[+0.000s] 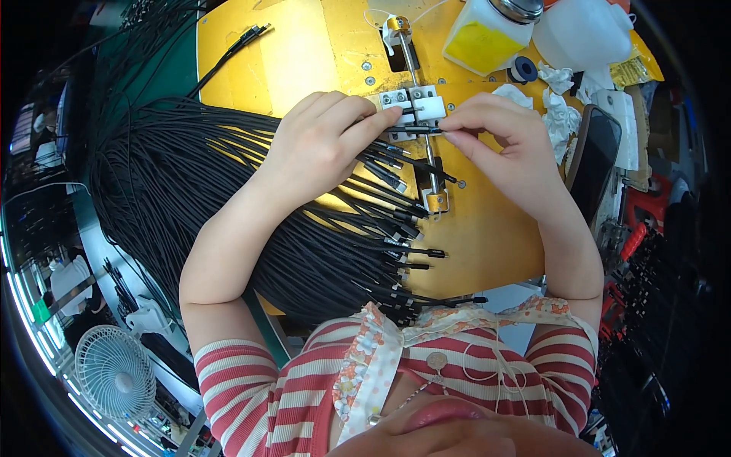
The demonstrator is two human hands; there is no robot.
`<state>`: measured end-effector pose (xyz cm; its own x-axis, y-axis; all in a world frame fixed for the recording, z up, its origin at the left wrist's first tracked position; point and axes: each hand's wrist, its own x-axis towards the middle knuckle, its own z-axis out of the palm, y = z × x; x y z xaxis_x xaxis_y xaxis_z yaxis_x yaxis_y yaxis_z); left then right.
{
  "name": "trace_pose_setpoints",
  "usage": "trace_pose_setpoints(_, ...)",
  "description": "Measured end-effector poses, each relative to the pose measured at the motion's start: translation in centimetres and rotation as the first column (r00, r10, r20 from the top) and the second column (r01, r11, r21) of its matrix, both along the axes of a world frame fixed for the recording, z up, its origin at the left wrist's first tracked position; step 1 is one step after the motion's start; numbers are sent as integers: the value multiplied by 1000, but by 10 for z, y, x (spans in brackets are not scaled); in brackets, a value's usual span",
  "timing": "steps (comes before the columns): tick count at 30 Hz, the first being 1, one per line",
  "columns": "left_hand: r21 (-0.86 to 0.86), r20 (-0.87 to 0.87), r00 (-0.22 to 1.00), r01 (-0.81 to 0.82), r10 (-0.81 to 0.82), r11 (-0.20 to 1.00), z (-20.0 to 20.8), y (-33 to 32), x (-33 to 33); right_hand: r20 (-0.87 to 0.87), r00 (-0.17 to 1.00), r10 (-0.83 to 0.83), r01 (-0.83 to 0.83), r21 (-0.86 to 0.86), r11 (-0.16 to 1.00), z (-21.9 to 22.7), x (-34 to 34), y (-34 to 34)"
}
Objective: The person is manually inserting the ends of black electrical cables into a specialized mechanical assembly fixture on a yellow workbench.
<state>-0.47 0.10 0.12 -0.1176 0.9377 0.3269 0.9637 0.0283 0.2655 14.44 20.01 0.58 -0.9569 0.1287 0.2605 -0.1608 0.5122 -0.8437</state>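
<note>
A black cable (415, 130) with a connector end lies across a small white-block fixture (429, 108), which has a metal rod (412, 65) running through it. My left hand (320, 145) is closed around the cable, its index finger reaching to the white blocks. From the other side, my right hand (506, 141) pinches the cable's tip between thumb and index finger. What exactly sits between those right fingertips is too small to make out. Beneath my left forearm spreads a big bundle of black cables (205, 167), their connector ends pointing right.
The yellow work plate (495, 251) carries the fixture. At the back right stand a bottle with a yellow label (487, 38), a white plastic container (582, 34), a small dark spool (522, 69) and crumpled tissues (561, 118). A phone (594, 156) leans beyond my right wrist. A white fan (116, 373) is at the lower left.
</note>
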Motion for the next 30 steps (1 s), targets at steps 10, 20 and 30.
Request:
trace_pose_setpoints(10,-104,366,926,135,-88,985,27,-13,-13,-34,999,7,-15,-235,972,-1,-4,0)
trace_pose_setpoints(20,-136,-9,1000,-9,8,991,11,-4,-4,-83,987,-134,144,128,981,-15,-15,-3)
trace_pose_setpoints(30,-145,-28,999,-18,14,989,8,-5,-3,-97,995,-27,57,315,947,-14,-11,4)
